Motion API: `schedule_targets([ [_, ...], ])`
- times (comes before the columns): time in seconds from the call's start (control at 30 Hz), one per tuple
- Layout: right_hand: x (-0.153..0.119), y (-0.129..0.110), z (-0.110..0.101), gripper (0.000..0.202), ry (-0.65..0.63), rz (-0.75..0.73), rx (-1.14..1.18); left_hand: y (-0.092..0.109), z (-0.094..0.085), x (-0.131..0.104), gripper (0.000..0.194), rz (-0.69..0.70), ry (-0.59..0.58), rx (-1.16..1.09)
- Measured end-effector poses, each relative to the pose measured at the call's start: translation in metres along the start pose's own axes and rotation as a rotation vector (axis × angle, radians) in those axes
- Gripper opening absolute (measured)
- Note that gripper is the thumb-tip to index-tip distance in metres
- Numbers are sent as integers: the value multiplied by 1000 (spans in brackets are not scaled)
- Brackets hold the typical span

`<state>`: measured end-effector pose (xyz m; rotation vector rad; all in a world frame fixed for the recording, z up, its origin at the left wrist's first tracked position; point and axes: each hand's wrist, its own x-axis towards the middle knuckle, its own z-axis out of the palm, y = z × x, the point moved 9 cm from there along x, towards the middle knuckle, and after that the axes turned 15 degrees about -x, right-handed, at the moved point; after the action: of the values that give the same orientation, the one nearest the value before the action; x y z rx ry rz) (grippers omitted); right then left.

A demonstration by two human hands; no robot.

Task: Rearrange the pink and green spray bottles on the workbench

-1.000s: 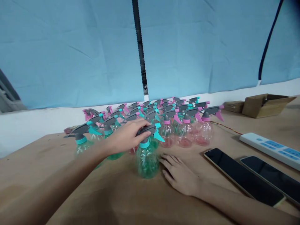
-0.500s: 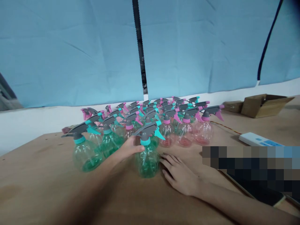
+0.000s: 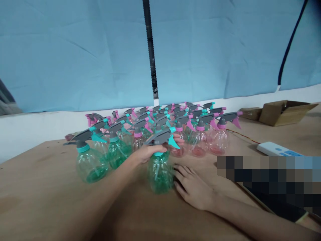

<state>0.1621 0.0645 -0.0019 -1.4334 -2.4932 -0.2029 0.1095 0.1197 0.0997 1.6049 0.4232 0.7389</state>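
Note:
My left hand [image 3: 150, 152] is wrapped round the neck of a green spray bottle [image 3: 160, 175] with a grey and teal spray head, fingers showing behind the neck. My right hand [image 3: 193, 187] lies on the table just right of this bottle, fingers spread, holding nothing. To the left stand two more green bottles, the nearer one [image 3: 91, 165] at the front left. Clear bottles with pink collars and reddish bottoms, one of them [image 3: 198, 144] behind my right hand, stand in rows with many others further back.
On the wooden table [image 3: 42, 187], an open cardboard box [image 3: 276, 115] sits at the back right. A white power strip [image 3: 273, 149] with a thin cable lies nearer. A dark, partly blurred object is at right. Blue sheeting [image 3: 100, 57] hangs behind.
My left hand has moved slightly right and its fingers now reach round behind the bottle's neck. The held bottle has shifted a little toward the right and nearer. My right hand has hardly moved.

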Motion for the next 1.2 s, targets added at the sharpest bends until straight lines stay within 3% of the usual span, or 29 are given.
schedule_targets([
  [0.23, -1, 1, 5, 40, 17, -14, -10, -1, -7, -9, 39, 91, 71, -103],
  [0.37, -2, 0, 2, 42, 30, -11, -10, 1, -15, -10, 27, 140, 187, -166],
  [0.53, -2, 0, 1, 42, 11, -3, -32, 2, -23, -11, 28, 159, 301, -177],
  [0.77, -3, 1, 2, 42, 20, -11, -25, 5, -17, -6, 34, 210, 171, -246],
  [0.93, -3, 0, 2, 43, 19, -20, -26, 4, -15, -6, 44, 231, 138, -314],
  [1.2, -2, 1, 3, 42, 9, -25, -29, -4, -17, -5, 41, 190, 113, -308],
])
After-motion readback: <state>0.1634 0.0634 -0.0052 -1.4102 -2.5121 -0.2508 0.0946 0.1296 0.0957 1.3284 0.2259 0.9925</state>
